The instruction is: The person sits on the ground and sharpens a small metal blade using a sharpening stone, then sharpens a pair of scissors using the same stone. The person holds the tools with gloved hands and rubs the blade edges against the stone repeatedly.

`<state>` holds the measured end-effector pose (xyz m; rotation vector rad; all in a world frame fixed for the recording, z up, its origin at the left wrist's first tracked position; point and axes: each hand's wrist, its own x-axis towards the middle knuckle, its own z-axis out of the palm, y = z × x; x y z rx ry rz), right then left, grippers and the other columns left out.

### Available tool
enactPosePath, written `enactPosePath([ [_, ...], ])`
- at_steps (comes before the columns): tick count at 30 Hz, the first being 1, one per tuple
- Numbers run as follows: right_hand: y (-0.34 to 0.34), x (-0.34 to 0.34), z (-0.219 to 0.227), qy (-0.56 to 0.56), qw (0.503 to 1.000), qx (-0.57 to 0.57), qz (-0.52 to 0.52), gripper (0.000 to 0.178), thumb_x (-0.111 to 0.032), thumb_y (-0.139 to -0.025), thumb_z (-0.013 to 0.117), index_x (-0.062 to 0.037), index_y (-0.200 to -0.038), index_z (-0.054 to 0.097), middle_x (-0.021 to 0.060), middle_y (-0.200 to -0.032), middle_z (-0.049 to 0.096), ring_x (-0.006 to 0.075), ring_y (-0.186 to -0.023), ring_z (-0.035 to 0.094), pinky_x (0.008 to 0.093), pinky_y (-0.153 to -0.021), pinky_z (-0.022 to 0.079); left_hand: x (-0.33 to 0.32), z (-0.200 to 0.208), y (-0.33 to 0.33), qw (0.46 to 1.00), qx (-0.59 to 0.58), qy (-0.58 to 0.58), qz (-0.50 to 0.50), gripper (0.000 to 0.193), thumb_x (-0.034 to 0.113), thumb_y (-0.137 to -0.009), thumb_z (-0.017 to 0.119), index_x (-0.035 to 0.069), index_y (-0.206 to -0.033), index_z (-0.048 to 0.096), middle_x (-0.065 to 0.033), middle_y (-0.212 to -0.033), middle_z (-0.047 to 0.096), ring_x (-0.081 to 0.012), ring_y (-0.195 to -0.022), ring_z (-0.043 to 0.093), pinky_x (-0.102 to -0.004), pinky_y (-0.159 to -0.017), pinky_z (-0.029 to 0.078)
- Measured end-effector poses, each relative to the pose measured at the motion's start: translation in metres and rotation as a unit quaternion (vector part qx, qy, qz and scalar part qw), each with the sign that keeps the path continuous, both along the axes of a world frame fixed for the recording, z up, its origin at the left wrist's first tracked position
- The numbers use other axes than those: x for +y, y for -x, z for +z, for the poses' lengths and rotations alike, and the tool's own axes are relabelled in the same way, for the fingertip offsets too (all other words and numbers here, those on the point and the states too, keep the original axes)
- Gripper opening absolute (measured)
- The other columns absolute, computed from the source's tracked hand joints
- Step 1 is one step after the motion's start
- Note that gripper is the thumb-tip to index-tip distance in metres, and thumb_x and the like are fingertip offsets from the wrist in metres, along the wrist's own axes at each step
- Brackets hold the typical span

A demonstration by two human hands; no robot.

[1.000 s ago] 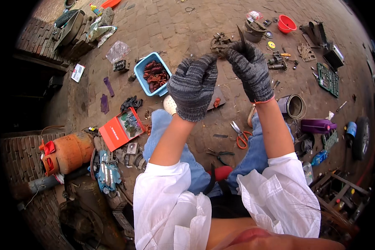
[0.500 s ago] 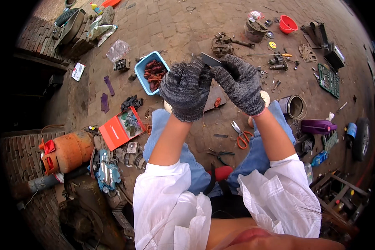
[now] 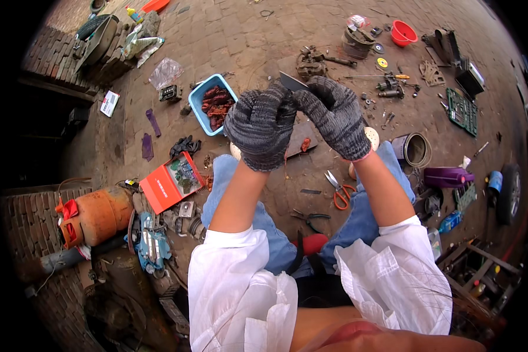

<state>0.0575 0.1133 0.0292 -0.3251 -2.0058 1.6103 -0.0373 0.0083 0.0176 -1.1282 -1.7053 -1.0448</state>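
Observation:
Both my hands wear grey-black knitted gloves and meet above my knees. My right hand [image 3: 337, 118] is closed on a thin dark flat strip [image 3: 291, 81], its thumb pressed along it; the strip's slanted end sticks up between the hands. My left hand [image 3: 260, 126] is curled into a fist against the strip's lower end; what its fingers hold is hidden. Below it a thin reddish strand hangs down. On a dark board [image 3: 297, 134] beneath the hands lies a small reddish-brown piece [image 3: 305, 144]. A blue tub [image 3: 197, 102] of reddish-brown twisted pieces [image 3: 217, 105] stands left of my left hand.
Orange-handled scissors [image 3: 341, 193] and pliers [image 3: 311, 219] lie between my legs. An open red box [image 3: 161, 189] and an orange gas cylinder [image 3: 102, 216] are at left. At right are an open can [image 3: 417, 150], a purple jug [image 3: 447, 177] and a green tool case [image 3: 462, 112].
The dark strip and my right hand have shifted slightly left. A thin reddish strand shows more clearly below my left hand. Both hands keep nearly the same closed pose.

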Motion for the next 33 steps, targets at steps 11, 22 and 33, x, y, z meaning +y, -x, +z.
enactPosePath([
  [11,-0.001,0.016,-0.002,0.139,0.981,0.108,-0.085,0.023,-0.026,-0.082,0.057,-0.0033,-0.084,0.059,-0.0022,-0.067,0.054,0.0039,-0.058,0.046,0.0180,-0.051,0.034,-0.002,0.009,-0.011,0.999,-0.012,-0.003,-0.033,0.025,0.008,-0.059,0.069,0.013,-0.083,0.063,-0.0038,-0.060,0.052,-0.0214,-0.052,0.050,-0.0333,-0.046,0.038],
  [22,-0.008,-0.003,0.002,0.046,0.997,0.051,0.035,0.023,-0.017,-0.077,0.064,0.0011,-0.091,0.057,0.0071,-0.079,0.059,0.0110,-0.072,0.055,0.0245,-0.063,0.045,-0.009,0.015,-0.016,0.997,-0.049,0.023,-0.051,0.028,0.012,-0.059,0.070,0.011,-0.085,0.063,-0.0052,-0.064,0.054,-0.0232,-0.056,0.051,-0.0342,-0.049,0.039],
  [33,-0.009,0.005,-0.007,0.093,0.995,0.031,0.031,0.028,-0.016,-0.077,0.063,0.0010,-0.098,0.054,0.0049,-0.084,0.059,0.0103,-0.075,0.054,0.0246,-0.067,0.046,-0.004,0.012,-0.022,0.991,-0.074,-0.019,-0.112,0.025,0.009,-0.060,0.069,0.009,-0.083,0.060,-0.0059,-0.066,0.055,-0.0231,-0.059,0.051,-0.0339,-0.053,0.040],
])
